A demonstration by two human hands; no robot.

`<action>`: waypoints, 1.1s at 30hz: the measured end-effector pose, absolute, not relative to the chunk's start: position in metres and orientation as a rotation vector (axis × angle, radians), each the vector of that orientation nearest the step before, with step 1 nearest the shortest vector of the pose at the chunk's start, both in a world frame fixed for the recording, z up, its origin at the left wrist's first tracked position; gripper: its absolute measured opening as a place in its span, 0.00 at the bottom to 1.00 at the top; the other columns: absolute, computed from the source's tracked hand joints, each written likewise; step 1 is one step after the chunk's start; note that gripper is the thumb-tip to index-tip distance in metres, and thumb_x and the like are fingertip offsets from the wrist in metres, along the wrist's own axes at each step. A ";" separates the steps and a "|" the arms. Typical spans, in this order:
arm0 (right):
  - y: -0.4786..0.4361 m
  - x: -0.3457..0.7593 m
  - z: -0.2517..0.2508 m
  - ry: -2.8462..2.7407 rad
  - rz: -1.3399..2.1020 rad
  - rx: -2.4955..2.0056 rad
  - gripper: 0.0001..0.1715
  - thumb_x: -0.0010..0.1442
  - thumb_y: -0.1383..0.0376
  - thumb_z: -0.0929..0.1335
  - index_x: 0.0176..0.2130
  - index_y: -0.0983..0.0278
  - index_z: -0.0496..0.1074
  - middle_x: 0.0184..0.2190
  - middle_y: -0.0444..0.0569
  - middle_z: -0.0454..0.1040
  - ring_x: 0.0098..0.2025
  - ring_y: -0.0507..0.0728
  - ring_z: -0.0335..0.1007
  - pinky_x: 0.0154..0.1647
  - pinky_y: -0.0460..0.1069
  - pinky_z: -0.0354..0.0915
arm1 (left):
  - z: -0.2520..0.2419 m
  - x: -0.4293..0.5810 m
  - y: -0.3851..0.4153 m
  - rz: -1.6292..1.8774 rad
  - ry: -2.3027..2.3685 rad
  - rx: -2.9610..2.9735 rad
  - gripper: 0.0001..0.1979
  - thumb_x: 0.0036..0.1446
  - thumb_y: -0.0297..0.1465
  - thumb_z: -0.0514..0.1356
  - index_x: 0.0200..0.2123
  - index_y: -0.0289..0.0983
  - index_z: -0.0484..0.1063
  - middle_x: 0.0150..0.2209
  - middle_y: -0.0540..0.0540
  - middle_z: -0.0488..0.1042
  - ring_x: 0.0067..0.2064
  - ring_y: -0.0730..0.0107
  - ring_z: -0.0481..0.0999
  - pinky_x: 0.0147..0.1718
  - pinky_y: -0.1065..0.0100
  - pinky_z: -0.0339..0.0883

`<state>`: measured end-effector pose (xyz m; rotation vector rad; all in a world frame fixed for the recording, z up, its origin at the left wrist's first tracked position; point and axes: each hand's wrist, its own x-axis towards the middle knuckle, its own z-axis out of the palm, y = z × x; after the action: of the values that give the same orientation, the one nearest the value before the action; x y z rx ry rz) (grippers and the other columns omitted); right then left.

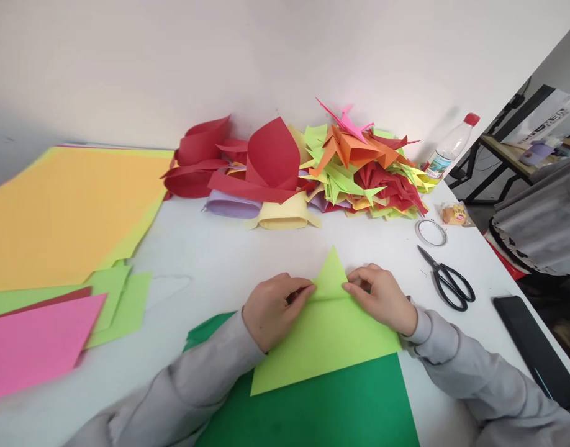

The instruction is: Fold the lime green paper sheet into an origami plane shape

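A light green sheet of paper (329, 335) lies in front of me, with a crease across it below its pointed top. My left hand (275, 310) pinches its left edge at that crease between thumb and fingers. On the opposite edge, my right hand (382, 297) grips the paper the same way. Under the light green sheet is a dark green sheet (322, 410), partly covered by it and by my left sleeve.
Folded paper shapes (354, 167) and red paper pieces (273, 155) are piled against the wall. Coloured sheets (66, 217) lie left, a pink one (38, 341) nearest. Scissors (447, 282), a tape roll (431, 233), a wrapped snack (454, 214), a bottle (447, 155) and a black object (536, 347) are right.
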<state>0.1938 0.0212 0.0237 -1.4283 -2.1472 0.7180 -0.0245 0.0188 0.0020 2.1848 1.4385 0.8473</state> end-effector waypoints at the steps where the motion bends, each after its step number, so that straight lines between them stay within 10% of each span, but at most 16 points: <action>1: 0.023 0.193 0.023 -2.174 0.674 -1.445 0.07 0.60 0.65 0.68 0.30 0.63 0.70 0.24 0.43 0.72 0.30 0.53 0.65 0.34 0.47 0.60 | 0.002 -0.025 0.020 0.823 1.451 2.156 0.14 0.57 0.36 0.54 0.29 0.39 0.78 0.23 0.50 0.76 0.24 0.71 0.72 0.25 0.70 0.65; 33: 0.052 0.202 0.028 -2.242 0.851 -1.481 0.09 0.58 0.61 0.70 0.29 0.63 0.71 0.20 0.37 0.68 0.23 0.48 0.59 0.27 0.44 0.48 | 0.016 -0.018 0.028 0.681 1.599 1.878 0.15 0.50 0.43 0.56 0.30 0.40 0.78 0.25 0.50 0.79 0.25 0.66 0.75 0.30 0.66 0.69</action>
<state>0.2024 0.0520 0.0284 -1.4808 -2.2419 0.8511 -0.0179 0.0276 0.0165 1.8783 1.5988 0.6815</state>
